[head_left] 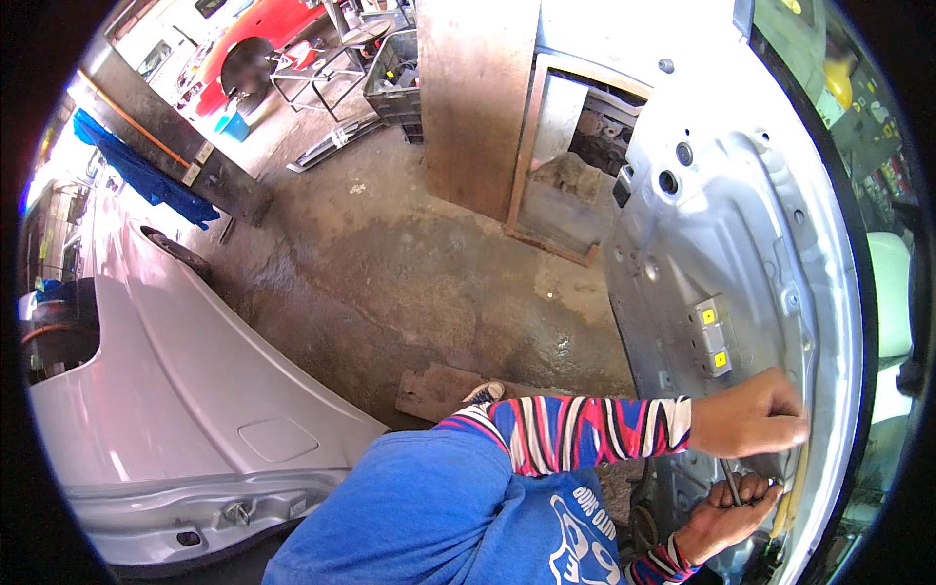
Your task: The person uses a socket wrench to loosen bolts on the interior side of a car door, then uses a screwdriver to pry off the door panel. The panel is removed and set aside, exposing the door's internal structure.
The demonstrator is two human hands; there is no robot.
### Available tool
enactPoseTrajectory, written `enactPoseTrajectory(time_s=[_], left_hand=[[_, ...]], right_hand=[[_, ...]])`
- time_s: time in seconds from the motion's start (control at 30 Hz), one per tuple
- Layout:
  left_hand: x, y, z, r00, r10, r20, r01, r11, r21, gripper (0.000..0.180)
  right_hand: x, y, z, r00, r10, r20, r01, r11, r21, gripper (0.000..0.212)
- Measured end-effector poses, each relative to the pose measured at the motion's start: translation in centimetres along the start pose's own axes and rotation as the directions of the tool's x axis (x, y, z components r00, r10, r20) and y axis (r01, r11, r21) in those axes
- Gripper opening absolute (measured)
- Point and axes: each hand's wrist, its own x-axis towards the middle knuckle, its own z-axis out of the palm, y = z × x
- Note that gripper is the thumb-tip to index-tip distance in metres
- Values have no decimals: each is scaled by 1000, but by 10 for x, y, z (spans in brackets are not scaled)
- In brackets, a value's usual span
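The bare silver inner panel (721,253) of a car door or hatch stands in front of me, at the right of the view. Over its lower part, my left hand (746,419) is curled closed, knuckles up; what its fingers grip, if anything, is hidden. Just below it, my right hand (726,517) has its fingers wrapped round a thin metal rod-like tool (729,476). The tool's upper end passes out of sight under the left hand. Close beside both hands, a yellowish strip (798,487) runs along the panel's edge.
Behind me on the left is a silver car body (195,370) with a fuel flap. Brown boards (473,97), a rusty frame (551,239) and a dark crate (395,83) stand ahead. A flat piece (434,390) lies on the concrete floor near my shoe (485,392). Farther off is a red car (258,29).
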Motion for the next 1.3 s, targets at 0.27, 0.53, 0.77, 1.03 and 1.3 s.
enactPoseTrajectory(time_s=[0.27,0.53,0.77,1.03,1.3], left_hand=[[-7,-1,0,999,-29,21,24,982,186,40],[-10,-17,-13,999,-45,-7,45,999,15,37],[4,53,-11,971,240,6,-229,930,-288,42],[10,22,-7,970,238,49,-232,966,-113,40],[3,9,-12,990,123,71,-125,992,19,45]], right_hand=[[6,-1,-4,996,84,9,-84,996,37,43],[1,-1,1,995,89,35,-91,994,61,44],[6,1,-4,994,105,29,-107,992,63,45],[2,2,5,998,45,-37,-45,999,-13,43],[5,2,-1,998,24,-51,-25,1000,-10,43]])
